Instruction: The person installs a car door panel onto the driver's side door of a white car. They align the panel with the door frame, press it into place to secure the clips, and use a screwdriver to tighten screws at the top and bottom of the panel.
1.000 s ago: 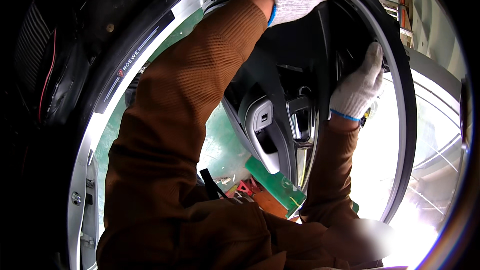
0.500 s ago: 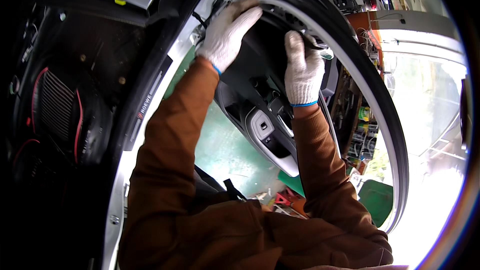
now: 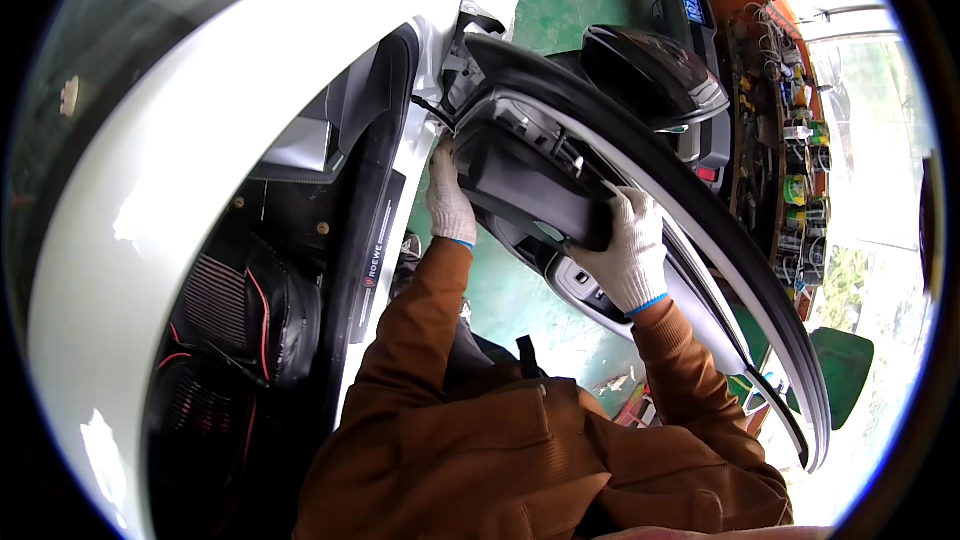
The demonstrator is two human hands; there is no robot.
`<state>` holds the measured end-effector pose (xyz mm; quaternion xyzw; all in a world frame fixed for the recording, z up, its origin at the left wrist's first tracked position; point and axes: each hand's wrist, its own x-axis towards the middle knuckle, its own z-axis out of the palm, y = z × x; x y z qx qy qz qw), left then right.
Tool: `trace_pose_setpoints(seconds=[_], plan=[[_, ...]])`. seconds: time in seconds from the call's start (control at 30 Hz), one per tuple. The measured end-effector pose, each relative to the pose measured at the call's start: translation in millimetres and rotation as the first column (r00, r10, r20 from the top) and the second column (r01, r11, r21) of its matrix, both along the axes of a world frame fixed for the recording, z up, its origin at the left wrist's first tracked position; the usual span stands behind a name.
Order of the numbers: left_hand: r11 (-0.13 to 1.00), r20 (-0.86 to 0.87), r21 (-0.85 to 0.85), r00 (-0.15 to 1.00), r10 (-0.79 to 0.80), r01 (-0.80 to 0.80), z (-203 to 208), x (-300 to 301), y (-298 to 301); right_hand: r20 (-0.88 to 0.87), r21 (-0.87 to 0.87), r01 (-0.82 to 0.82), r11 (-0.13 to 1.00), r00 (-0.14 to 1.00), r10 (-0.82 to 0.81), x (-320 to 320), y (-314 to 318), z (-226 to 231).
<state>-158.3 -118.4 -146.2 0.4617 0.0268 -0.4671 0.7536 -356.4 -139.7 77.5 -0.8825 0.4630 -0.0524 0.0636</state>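
Note:
A black door trim panel (image 3: 530, 185) hangs on the inner side of a car door (image 3: 720, 215) that stands open. Between the panel's upper edge and the door frame there is a gap, where light-coloured fittings show. My left hand (image 3: 449, 200), in a white knitted glove, grips the panel's front end; its fingertips are partly hidden by the panel. My right hand (image 3: 632, 255), gloved the same way, is closed around the panel's rear upper part, thumb below and fingers above. A grey armrest with a switch (image 3: 582, 280) sits lower on the panel, near the right thumb.
To the left is the white car body (image 3: 90, 210), with a sill (image 3: 375, 250) and a black seat with red piping (image 3: 225, 300). The black side mirror (image 3: 650, 75) juts out beyond the door. Cluttered shelves (image 3: 790, 160) line the right. A green bin (image 3: 840, 370) stands behind the door.
My view has shifted back and shows more of the car. Both hands have moved down from the door's upper edge onto the trim panel, whose top now stands off from the frame.

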Motion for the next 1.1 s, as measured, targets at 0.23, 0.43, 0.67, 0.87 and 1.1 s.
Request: trace_pose_setpoints(seconds=[0.23, 0.43, 0.67, 0.87, 1.1], plan=[[0.907, 0.766, 0.415, 0.512, -0.388, 0.067, 24.2, 15.1, -16.6, 0.038, 0.195, 0.129, 0.972, 0.990, -0.139, -12.3, 6.3, 6.0], [0.978, -0.022, -0.049, 0.979, -0.202, 0.201, 3.4, -4.9, 33.2, 0.142, 0.054, 0.271, 0.961, 0.951, -0.276, -45.4, 14.0, 8.4], [0.607, 0.000, -0.049, 0.608, -0.794, 0.793, 118.7, -22.0, 56.8, 0.073, 0.093, 0.201, 0.975, 0.975, -0.208, -69.5, 2.6, 23.0], [0.231, 0.261, 0.429, 0.125, -0.957, 0.874, 151.3, -17.2, 38.3, -0.026, 0.174, 0.149, 0.973, 0.989, -0.147, -79.7, -7.6, 9.1], [0.330, -0.383, 0.152, 0.363, -0.849, 0.932, 115.2, -26.0, 33.8, 0.018, 0.290, 0.123, 0.949, 0.991, -0.134, -86.5, -19.7, 25.8]])
